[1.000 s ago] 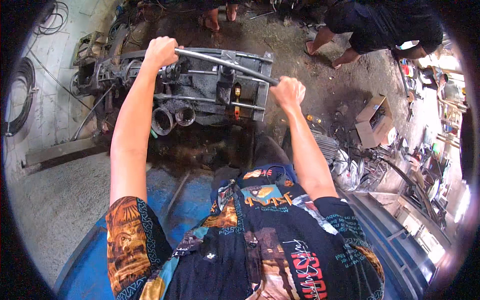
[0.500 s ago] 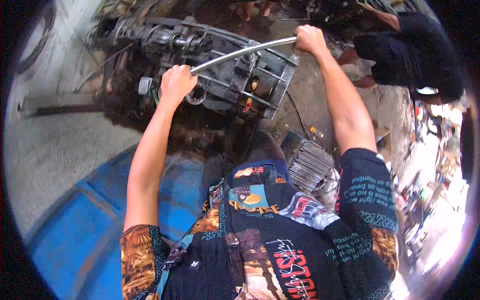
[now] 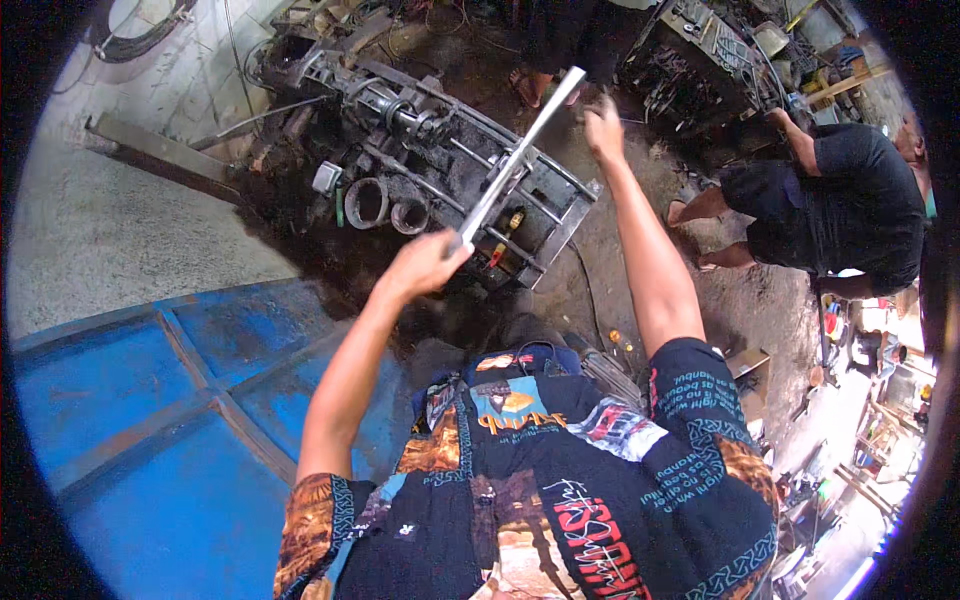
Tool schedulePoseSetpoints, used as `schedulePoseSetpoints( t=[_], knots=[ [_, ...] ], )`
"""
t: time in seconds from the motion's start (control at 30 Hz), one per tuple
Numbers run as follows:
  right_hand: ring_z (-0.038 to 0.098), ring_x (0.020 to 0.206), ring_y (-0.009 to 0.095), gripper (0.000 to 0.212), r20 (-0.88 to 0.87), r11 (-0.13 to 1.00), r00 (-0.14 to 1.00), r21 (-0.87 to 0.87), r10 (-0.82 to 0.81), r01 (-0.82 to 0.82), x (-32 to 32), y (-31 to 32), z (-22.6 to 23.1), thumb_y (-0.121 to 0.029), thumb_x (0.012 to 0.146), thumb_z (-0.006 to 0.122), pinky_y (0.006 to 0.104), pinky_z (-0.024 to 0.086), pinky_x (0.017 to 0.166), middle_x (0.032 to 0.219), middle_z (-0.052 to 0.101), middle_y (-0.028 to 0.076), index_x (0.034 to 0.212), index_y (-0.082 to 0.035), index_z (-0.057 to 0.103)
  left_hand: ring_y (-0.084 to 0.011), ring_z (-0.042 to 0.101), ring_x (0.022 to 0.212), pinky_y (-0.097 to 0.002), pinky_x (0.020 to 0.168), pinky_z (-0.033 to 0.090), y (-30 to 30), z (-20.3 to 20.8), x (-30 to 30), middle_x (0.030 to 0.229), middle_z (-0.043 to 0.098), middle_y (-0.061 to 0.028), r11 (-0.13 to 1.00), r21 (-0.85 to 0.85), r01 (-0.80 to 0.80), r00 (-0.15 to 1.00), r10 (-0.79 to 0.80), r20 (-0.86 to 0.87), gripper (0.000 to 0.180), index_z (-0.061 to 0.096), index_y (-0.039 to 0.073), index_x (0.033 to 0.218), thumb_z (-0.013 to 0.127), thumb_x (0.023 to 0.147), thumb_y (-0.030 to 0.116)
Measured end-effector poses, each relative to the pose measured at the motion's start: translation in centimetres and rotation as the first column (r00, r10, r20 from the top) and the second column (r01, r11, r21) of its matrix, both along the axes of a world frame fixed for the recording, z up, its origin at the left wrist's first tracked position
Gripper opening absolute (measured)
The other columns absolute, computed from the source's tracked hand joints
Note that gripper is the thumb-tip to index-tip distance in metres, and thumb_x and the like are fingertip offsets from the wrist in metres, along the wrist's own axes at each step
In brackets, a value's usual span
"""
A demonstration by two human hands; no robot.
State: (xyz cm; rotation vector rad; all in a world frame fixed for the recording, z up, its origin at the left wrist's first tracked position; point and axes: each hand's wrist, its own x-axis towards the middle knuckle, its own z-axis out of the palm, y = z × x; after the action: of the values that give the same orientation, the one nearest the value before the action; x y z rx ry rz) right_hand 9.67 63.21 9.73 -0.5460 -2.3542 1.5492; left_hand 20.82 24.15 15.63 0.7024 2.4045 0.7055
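Blue panel [image 3: 110,400]: left of the machine [image 3: 430,150], nearer you. Your left hand [image 3: 425,265], at the machine's near side, is closed round the lower end of the metal bar [image 3: 505,180]. Bar slants over the machine, upper end past its far edge; steeper than half a second ago. Contact with the machine: can't tell. Yellow-and-red tool [image 3: 515,220] sits among the machine's rods. Main change: your right hand [image 3: 603,132], beyond the machine's right end, has come off the bar, just beside it; fingers blurred, curl unclear. Judgement: your left alone now steers the bar. Co-worker [image 3: 870,165]: well right of the machine.
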Motion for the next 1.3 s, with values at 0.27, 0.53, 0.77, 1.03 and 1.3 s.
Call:
schedulePoseSetpoints(
  t=[0.27,0.53,0.77,1.03,1.3],
  knots=[
    [0.061,0.111,0.038,0.064,0.388,0.909,0.836,-0.01,0.387,-0.416,-7.2,-16.8,5.6,-0.051,0.081,0.059,0.0417,0.047,0.096,0.123,0.06,0.028,0.114,0.005,0.065,-0.0317,0.056,0.119,-0.037,0.103,0.04,-6.8,1.3,-1.6,0.125,0.061,-0.0204,0.89,0.323,-0.322,0.922,0.372,-0.104,0.043,0.058,-0.002,0.125,0.038,0.101,0.027],
    [0.064,0.071,0.038,0.054,0.165,0.556,0.761,0.589,0.627,-0.586,8.0,-21.2,5.3,-0.045,0.096,0.045,0.0483,0.049,0.079,0.066,0.064,0.019,0.069,-0.004,0.066,-0.0275,0.06,0.11,-0.0358,0.095,0.046,-15.6,1.9,-8.1,0.12,0.061,-0.0197,0.673,0.516,-0.53,0.742,0.663,-0.102,0.043,0.056,-0.004,0.127,0.034,0.103,0.024],
    [0.064,0.096,0.038,0.047,0.367,0.653,0.892,0.612,0.264,-0.445,13.0,-10.8,5.0,-0.047,0.091,0.053,0.0491,0.049,0.087,0.09,0.068,0.021,0.091,-0.002,0.066,-0.028,0.06,0.11,-0.0348,0.096,0.045,-16.3,1.6,-9.1,0.122,0.061,-0.019,0.741,0.497,-0.451,0.771,0.604,-0.201,0.044,0.054,-0.005,0.129,0.034,0.103,0.024],
    [0.06,0.113,0.039,0.076,0.435,0.911,0.868,0.21,0.239,-0.356,7.9,-11.8,9.5,-0.06,0.078,0.064,0.0467,0.046,0.096,0.118,0.062,0.028,0.122,0.001,0.058,-0.0223,0.063,0.097,-0.034,0.087,0.049,-14.7,2.6,-9.9,0.116,0.063,-0.0152,0.716,0.527,-0.458,0.772,0.614,-0.163,0.042,0.052,-0.001,0.133,0.036,0.103,0.023],
    [0.064,0.095,0.034,0.038,0.285,0.673,0.929,0.641,0.237,-0.368,7.0,-12.9,6.8,-0.041,0.092,0.055,0.0493,0.049,0.079,0.1,0.067,0.015,0.121,-0.019,0.064,-0.025,0.063,0.098,-0.0347,0.09,0.047,-14.4,0.8,-10.6,0.111,0.065,-0.0167,0.741,0.492,-0.457,0.8,0.585,-0.138,0.041,0.053,-0.002,0.132,0.038,0.102,0.022]
  ],
)
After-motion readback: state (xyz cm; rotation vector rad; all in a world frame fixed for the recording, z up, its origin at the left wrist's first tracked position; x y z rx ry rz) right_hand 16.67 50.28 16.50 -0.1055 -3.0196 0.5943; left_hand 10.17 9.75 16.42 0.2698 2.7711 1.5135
